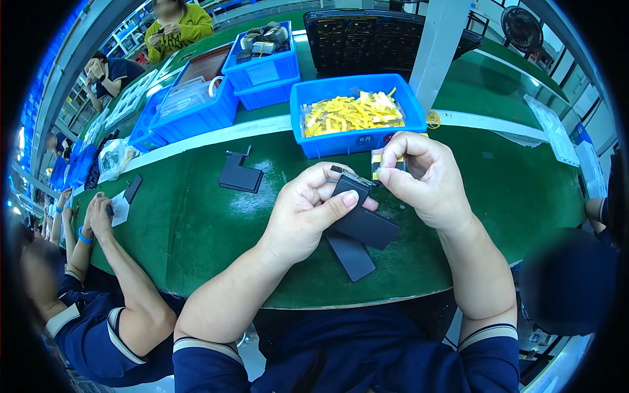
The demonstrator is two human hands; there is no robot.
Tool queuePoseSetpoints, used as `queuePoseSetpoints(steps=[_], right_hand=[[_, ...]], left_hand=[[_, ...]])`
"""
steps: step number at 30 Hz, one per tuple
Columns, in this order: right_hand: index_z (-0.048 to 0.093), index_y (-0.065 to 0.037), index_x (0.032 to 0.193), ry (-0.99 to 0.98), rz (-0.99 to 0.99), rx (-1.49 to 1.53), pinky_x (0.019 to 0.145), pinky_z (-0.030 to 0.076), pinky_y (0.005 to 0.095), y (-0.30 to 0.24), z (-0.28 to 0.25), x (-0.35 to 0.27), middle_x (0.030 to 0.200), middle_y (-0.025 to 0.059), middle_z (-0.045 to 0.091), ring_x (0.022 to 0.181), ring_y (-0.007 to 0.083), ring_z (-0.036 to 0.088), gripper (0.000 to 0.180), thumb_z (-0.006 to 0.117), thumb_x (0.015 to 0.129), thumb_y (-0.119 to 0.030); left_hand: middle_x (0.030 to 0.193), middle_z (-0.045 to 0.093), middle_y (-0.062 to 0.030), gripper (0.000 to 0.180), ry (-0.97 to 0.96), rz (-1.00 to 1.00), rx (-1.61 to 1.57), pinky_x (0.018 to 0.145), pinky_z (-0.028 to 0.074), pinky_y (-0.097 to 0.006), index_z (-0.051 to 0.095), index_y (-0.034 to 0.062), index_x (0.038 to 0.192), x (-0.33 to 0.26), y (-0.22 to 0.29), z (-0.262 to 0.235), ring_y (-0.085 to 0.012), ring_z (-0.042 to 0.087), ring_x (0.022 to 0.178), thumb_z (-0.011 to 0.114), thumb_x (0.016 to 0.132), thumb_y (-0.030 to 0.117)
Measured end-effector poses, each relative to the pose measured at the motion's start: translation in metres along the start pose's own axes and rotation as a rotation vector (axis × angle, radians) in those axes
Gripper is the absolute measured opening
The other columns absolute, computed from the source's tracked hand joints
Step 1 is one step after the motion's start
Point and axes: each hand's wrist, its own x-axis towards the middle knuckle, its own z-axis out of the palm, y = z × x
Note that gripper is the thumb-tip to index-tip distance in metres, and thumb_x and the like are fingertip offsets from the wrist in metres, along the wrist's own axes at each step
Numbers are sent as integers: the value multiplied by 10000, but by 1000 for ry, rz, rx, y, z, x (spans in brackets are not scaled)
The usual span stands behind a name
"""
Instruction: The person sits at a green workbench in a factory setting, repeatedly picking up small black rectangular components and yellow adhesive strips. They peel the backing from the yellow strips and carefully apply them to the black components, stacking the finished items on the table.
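Observation:
My left hand (295,213) is closed around a flat black rectangular block (368,226), its thumb pressed on the upper part. A thin strip with small metallic parts (352,175) runs along the block's top end. Just right of that end, my right hand (429,180) pinches a small yellow-and-black striped piece (376,165) between thumb and fingers. The fingers hide much of this piece, and I cannot tell whether it touches the block. Partly under the held block, another black rectangular block (352,257) lies on the green table (216,255).
A blue bin (357,141) of yellow strips stands beyond my hands. More black blocks (241,178) lie to the left, near whitish smears. Blue crates (265,69) stand farther back, beside a white post (440,52). Co-workers sit left, where one's hands (100,213) work, and right.

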Motion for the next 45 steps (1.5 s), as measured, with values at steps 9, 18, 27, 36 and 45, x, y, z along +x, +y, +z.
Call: queuePoseSetpoints(steps=[9,18,27,36,45], right_hand=[[687,-23,932,-194,-143,5,788,452,272,-3,-10,7,870,61,640,836,153,591,202,704,739,-78],[707,-34,829,-74,-112,-71,771,459,273,-7,-7,5,806,53,655,820,143,596,138,731,697,-65],[695,-15,854,174,-216,-264,733,459,267,-10,-7,5,825,74,649,784,156,600,109,666,770,-80],[657,-25,892,11,-402,-558,706,451,337,-6,4,-1,759,108,618,738,243,587,187,619,709,-44],[676,-9,812,105,-217,-431,681,471,303,-1,7,-3,755,104,636,734,211,608,112,666,710,-54]], left_hand=[[847,647,-127,213,-51,-55,-100,751,514,-304,513,45,1012,0,5,-5,-184,641,809,608,845,136],[884,630,-104,215,-15,-60,-65,754,522,-316,511,37,1011,1,6,-5,-193,644,826,613,840,116],[931,617,-84,206,44,-1,112,767,518,-306,505,17,1033,2,2,-5,-180,638,850,586,855,81],[947,636,-108,186,45,-53,358,800,484,-258,501,-2,1054,1,-3,-3,-135,613,882,534,875,36],[935,636,-102,194,28,-92,332,799,490,-268,504,-8,1058,1,0,-2,-136,616,872,535,875,46]])
